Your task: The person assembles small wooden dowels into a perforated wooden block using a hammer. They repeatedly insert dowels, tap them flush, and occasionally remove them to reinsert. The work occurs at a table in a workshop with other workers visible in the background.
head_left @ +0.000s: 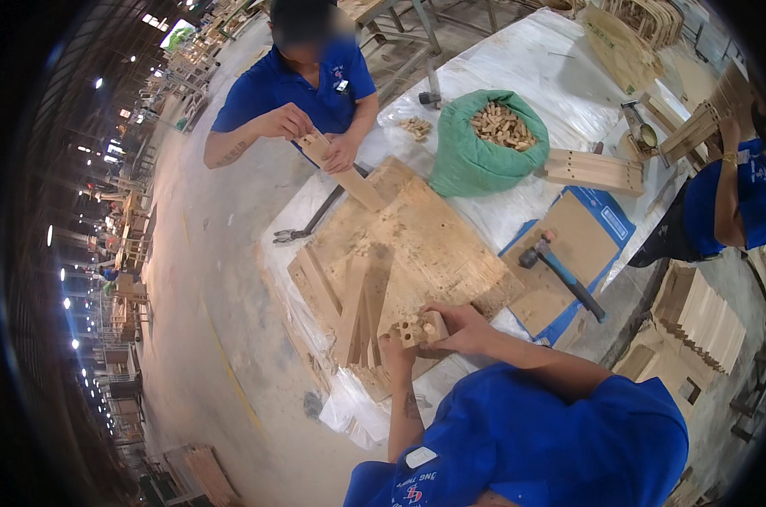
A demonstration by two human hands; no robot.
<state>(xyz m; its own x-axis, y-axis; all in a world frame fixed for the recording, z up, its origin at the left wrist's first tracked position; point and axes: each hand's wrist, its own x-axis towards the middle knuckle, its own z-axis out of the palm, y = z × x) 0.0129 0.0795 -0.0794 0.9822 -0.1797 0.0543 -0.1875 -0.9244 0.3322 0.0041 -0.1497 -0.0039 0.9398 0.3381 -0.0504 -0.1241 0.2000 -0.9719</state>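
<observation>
My left hand (394, 348) and my right hand (465, 326) together hold a small pale wooden block (420, 328) with round holes in its face. It is just above the near edge of a worn plywood board (438, 241). The left hand grips the block's left end, and the right hand wraps its right end. Several long wooden slats (362, 308) lie on the board right beside my left hand.
A hammer (560, 272) lies on a brown and blue panel to the right. A green sack (484, 139) holds wooden dowels. Opposite me, a person in blue holds a wooden strip (342, 173). Pliers (302, 228) lie at the left edge. Another person (738, 198) works at right, near stacked wood (704, 314).
</observation>
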